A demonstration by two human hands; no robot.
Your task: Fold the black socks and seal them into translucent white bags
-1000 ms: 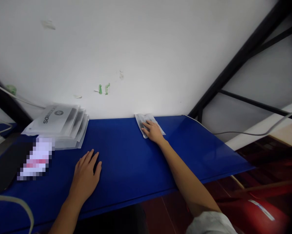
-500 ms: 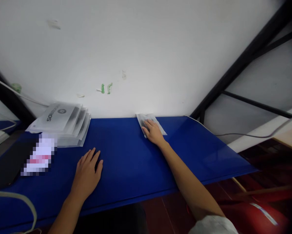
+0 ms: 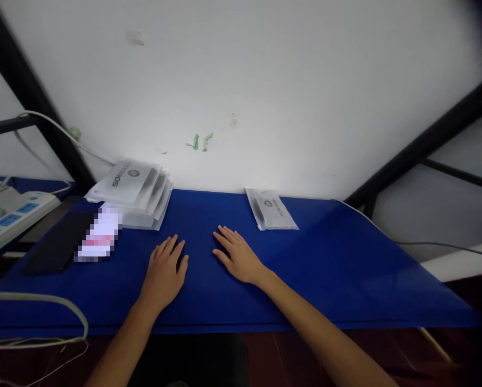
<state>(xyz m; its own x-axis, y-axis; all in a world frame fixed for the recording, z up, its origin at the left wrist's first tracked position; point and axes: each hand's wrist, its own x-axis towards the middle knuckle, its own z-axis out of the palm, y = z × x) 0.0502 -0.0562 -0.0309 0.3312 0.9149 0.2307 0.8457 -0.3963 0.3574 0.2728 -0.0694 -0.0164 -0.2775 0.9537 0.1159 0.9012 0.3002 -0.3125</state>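
Observation:
My left hand [image 3: 163, 275] lies flat on the blue table [image 3: 208, 301], palm down, fingers a little apart, holding nothing. To its right, my right hand [image 3: 239, 255] also rests palm down with its fingers spread and nothing in it. Beyond the right hand, against the wall, lies a single frosted zip bag [image 3: 273, 210] with a dark logo; the hand does not touch it. A stack of similar frosted zip bags [image 3: 134, 185] sits at the back left, beyond my left hand.
Left of my left hand lie a black phone-like slab [image 3: 59, 242] and a blurred-out bright patch [image 3: 99, 236]. A white power strip [image 3: 19, 217] stands at the far left. Cables [image 3: 63, 301] cross the left front edge. Black metal bars [image 3: 426, 140] flank the white wall [image 3: 289, 97].
My right hand has left the single zip bag and come back toward me, to the table's middle. My left hand stays flat on the table. The view has turned left.

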